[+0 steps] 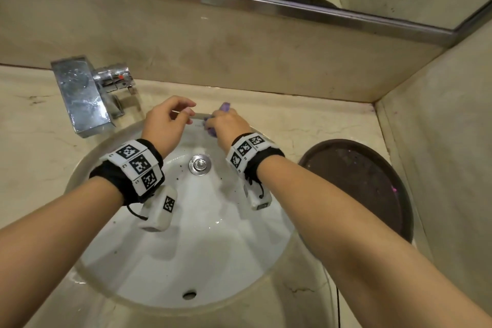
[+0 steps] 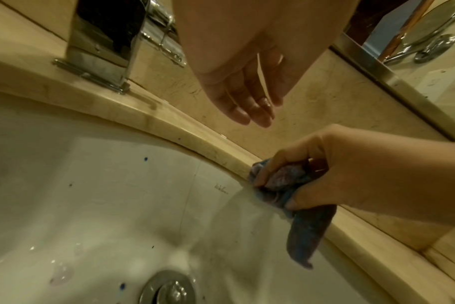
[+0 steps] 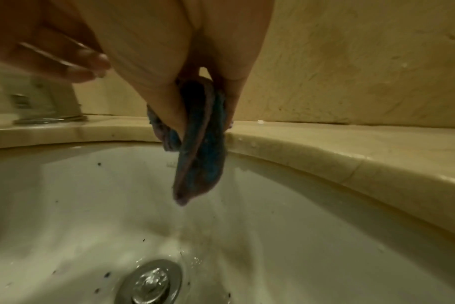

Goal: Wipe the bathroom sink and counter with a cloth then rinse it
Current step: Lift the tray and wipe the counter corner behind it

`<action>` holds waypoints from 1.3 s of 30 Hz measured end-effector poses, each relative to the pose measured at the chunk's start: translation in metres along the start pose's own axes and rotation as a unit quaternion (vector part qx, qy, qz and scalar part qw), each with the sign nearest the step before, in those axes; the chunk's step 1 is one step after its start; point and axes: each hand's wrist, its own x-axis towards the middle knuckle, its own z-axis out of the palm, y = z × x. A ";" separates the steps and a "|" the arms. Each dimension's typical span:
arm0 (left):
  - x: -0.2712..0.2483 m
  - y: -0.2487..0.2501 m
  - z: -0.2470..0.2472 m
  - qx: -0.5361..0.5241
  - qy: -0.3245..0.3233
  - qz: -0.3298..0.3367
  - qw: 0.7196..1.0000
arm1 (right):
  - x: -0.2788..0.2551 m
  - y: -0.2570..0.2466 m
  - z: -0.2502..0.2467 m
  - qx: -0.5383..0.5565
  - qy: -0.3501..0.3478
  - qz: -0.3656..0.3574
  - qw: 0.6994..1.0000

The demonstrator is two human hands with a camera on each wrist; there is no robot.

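Observation:
A white round sink (image 1: 221,242) is set into a beige marble counter (image 1: 314,125). My right hand (image 1: 226,125) grips a bunched purple and blue cloth (image 1: 225,108) against the sink's far rim; a tail of the cloth (image 2: 307,232) hangs down into the basin, and the cloth (image 3: 200,148) drips water. My left hand (image 1: 170,120) hovers just left of it above the rim, fingers relaxed and holding nothing. In the left wrist view the left hand (image 2: 249,102) hangs open over the counter edge. Dark specks dot the basin near the drain (image 1: 199,164).
A chrome faucet (image 1: 85,93) stands on the counter at the left, spout over the sink's edge. A dark round tray (image 1: 359,184) lies on the counter to the right. A mirror with a metal frame (image 1: 266,0) runs along the back wall. A side wall closes the right.

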 end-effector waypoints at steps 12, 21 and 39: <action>0.007 0.065 0.068 -0.031 -0.056 0.047 0.997 | -0.057 0.119 -0.085 0.103 0.069 0.160 0.979; 0.001 0.088 0.145 -0.041 -0.102 0.059 0.992 | -0.114 0.265 -0.095 -0.151 0.040 0.232 0.960; -0.018 0.084 0.208 0.261 -0.353 0.004 0.898 | -0.116 0.289 -0.100 -0.415 -0.202 0.205 0.863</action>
